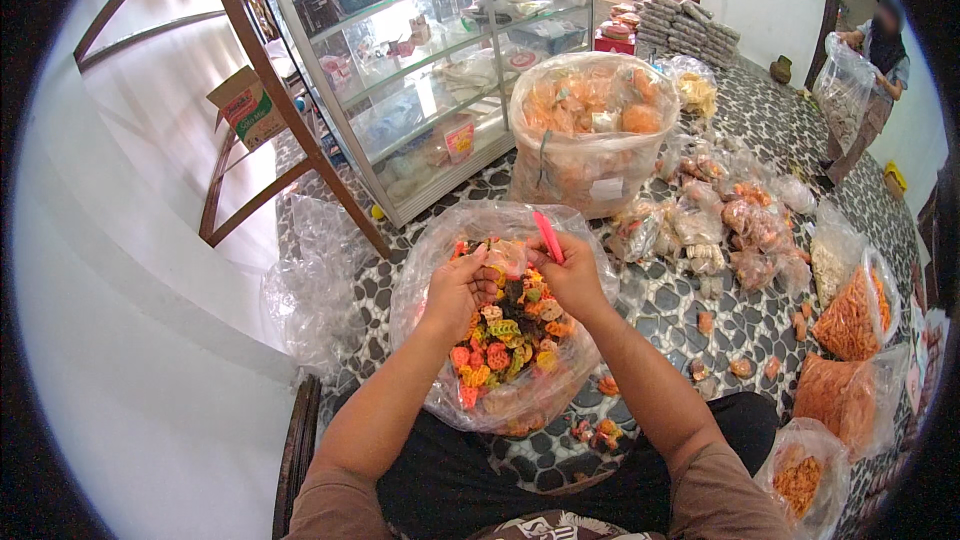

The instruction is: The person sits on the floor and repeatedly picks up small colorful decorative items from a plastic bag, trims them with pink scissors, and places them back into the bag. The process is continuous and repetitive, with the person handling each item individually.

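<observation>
A large clear plastic bag [407,312] stands open before my crossed legs, filled with colourful crackers [497,355] in red, orange, yellow, green and dark tones. Above its mouth, my left hand [458,288] pinches one edge of a small clear plastic packet [507,257]. Facing it, my right hand [572,278] has its fingers closed around a bright pink, long, flat-looking object [547,236] that points up and left. The right fingertips also meet the packet's other edge. What lies inside the packet is hard to make out.
Behind stands a big sack of orange packets [590,185], beside a glass display cabinet [430,70]. Filled bags [745,225] lie to the right, near a bag of orange snacks [850,315]. A wooden frame [285,105] leans left. At far right, a person [868,80] carries a clear bag.
</observation>
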`<state>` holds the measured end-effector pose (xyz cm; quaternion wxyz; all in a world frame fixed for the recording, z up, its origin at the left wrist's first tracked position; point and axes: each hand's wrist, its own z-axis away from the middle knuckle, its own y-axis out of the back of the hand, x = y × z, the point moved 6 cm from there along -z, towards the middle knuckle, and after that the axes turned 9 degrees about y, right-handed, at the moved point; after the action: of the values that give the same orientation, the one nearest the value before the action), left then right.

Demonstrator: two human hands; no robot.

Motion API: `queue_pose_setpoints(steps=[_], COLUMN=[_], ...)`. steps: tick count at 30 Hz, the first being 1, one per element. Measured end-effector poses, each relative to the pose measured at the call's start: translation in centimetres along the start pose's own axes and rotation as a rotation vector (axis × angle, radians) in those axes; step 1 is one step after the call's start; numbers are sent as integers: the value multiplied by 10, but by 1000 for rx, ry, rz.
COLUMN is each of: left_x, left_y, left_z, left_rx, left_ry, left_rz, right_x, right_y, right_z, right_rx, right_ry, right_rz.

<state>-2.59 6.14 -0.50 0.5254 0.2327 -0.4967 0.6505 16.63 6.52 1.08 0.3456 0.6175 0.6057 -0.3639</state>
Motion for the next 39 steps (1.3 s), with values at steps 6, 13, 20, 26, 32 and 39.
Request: queue_pose_setpoints(steps=[6, 13, 20, 26, 32, 39], left_x=[7, 4, 10, 11, 9, -4], left_y=[1, 0, -33, -60, -69, -79], left_z=[4, 7, 22, 22, 16, 21], left_rx=[-28, 61, 135, 138, 130, 92], left_ry=[-61, -61, -414, -663, -694, -746], left_rz=[-19, -56, -754, -1036, -1043, -1139], right_x=[4, -22, -2, 104, 205, 282], right_y=[1, 12, 92, 139, 148, 184], right_z=[6, -2, -24, -3, 41, 178], right_rx=[-95, -10, 458, 628, 624, 602], right_ry=[-24, 38, -147, -496, -574, -750], right_rz=[160, 205, -47, -10, -10, 210])
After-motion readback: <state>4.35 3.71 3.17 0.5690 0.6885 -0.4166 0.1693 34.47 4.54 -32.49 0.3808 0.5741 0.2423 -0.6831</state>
